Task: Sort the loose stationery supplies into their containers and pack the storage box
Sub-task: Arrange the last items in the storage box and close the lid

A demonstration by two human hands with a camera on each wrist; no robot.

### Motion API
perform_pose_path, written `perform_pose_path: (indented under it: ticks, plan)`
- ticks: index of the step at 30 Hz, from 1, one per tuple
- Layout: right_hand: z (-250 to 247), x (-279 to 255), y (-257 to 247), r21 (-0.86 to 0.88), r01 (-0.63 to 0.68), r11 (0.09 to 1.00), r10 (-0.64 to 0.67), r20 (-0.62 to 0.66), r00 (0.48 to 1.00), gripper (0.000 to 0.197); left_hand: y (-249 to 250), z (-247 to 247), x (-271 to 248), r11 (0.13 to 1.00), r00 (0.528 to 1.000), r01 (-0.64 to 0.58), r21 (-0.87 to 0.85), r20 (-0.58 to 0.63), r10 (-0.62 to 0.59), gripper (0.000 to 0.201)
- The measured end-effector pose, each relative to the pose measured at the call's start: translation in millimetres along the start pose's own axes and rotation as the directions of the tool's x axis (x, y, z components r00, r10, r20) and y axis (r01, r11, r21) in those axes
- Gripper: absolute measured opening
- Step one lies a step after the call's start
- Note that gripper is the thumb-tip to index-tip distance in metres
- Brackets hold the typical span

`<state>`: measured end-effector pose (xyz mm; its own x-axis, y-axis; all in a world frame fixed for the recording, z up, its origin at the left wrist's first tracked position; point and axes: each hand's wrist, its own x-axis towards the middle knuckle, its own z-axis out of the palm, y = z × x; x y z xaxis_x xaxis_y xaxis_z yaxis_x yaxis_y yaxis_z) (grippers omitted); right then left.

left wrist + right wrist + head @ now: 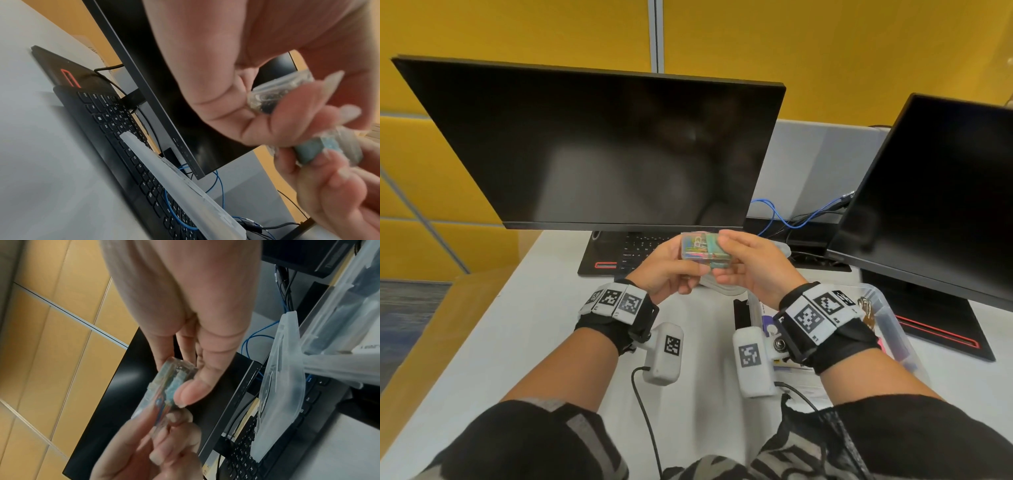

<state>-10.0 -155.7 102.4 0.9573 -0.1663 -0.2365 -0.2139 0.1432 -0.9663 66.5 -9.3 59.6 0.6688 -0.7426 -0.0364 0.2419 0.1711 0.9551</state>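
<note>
A small clear plastic case (702,250) full of coloured paper clips is held up in front of me, above the keyboard. My left hand (671,270) grips its left end with thumb and curled fingers. My right hand (743,260) pinches its right end, thumb below and fingers on top. The right wrist view shows the paper clip case (166,389) edge-on between both thumbs. In the left wrist view the paper clip case (320,149) is blurred behind fingertips. The translucent storage box (890,318) sits at the right on the table, under my right wrist, with pens and small items inside.
The storage box lid (281,386) leans on the black keyboard (633,250) behind my hands. A large monitor (592,147) stands behind, a second monitor (941,192) at the right. Blue cables (784,219) run between them. The white table (524,342) has bare room at the left.
</note>
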Motion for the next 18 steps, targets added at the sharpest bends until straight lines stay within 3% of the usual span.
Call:
perform_pose_path:
  ticks: [4,8,14,18]
  plan:
    - [-1.2,0.0,2.3,-0.007,0.039,0.999,-0.039,0.001,0.999,0.013,-0.3,-0.5,-0.1,0.999,0.999,0.025,-0.04,-0.019,-0.026,0.04]
    - [-3.5,3.1,7.5,-0.032,0.042,0.999,-0.043,-0.005,0.999,0.032,-0.3,0.9,4.1,0.998,0.996,0.058,0.0,-0.072,-0.058,0.033]
    - [-12.8,4.8,9.6,-0.083,0.04,0.996,-0.044,-0.041,0.998,0.036,-4.5,6.8,10.1,0.998,0.995,0.046,0.043,-0.094,-0.042,0.05]
    - [-30.6,1.6,5.4,-0.098,0.052,0.994,-0.06,-0.071,0.996,0.034,-4.1,21.7,19.8,0.993,0.994,0.052,0.107,-0.104,-0.041,0.033]
